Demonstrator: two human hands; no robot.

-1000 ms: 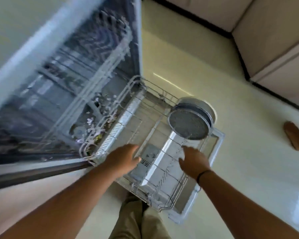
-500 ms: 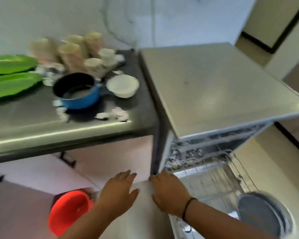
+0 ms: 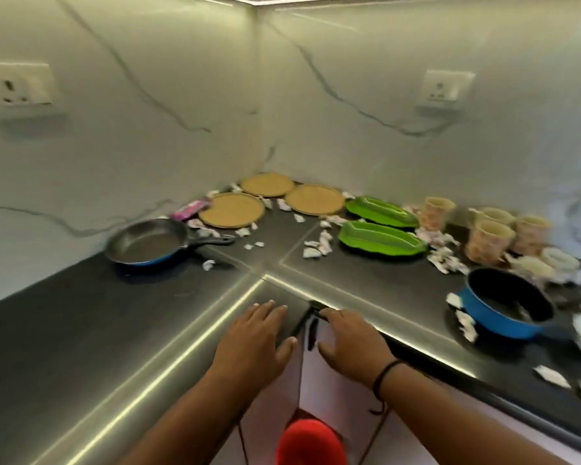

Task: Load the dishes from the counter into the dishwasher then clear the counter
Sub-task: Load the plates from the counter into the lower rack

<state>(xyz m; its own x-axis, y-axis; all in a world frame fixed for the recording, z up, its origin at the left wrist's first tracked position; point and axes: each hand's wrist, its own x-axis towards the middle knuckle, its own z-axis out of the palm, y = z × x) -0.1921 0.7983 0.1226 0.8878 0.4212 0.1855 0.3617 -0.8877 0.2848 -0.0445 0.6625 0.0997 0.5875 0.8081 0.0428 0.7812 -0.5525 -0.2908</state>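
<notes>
Head view, only one. Dark L-shaped counter (image 3: 81, 330) fills the middle of the frame, its inner corner at lower centre.

Left hand (image 3: 252, 340), lower centre: fingers straight and spread, palm down over the counter's inner corner edge, holding nothing. Whether it touches the surface, cannot tell.

Right hand (image 3: 349, 344), just right of it: fingers loosely extended, fingertips near the dark edge of the counter corner, thumb splayed left; holds nothing. Black band on the wrist.

All dishes lie well apart from both hands, further up the frame:
- Frying pan (image 3: 146, 243), blue underside, centre left, handle pointing right.
- Three round woven plates (image 3: 232, 209) clustered at the back corner, upper centre.
- Two green leaf-shaped dishes (image 3: 381, 241), right of centre, one behind the other.
- Patterned cups (image 3: 490, 241) grouped at right, pale small cups just beyond; blurred.
- Blue saucepan (image 3: 507, 305), dark inside, right edge, the nearest dish to the right hand but clear of the fingers.
- White dish partly cut off at far right edge.

Scraps of torn paper (image 3: 319, 245) scattered between the dishes and near the saucepan. Pink packet (image 3: 190, 208) beside the leftmost woven plate.

Red bucket (image 3: 311, 443) at bottom centre, below the counter, between the forearms.
</notes>
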